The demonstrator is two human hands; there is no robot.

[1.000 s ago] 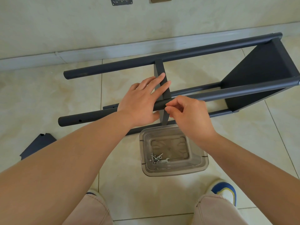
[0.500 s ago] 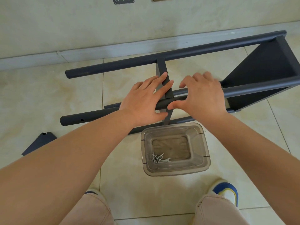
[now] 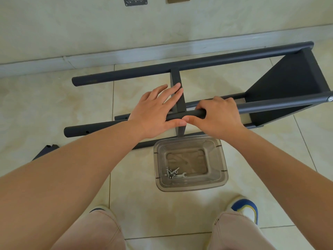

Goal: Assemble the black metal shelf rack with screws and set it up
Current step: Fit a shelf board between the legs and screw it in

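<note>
Now both hands meet on the rack's [image 3: 281, 87] near post beside the tub [image 3: 223, 170]: left hand [image 3: 153, 112] flat-fingered, thumb under, right hand [image 3: 219, 116] wrapped round — stiff, smooth, light-looking metal, best held by its posts.

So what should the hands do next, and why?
Probably the right hand should let go of the near tube and pick a screw from the clear tub. The left hand already steadies the middle shelf panel against that tube, and no screw shows there.
</note>
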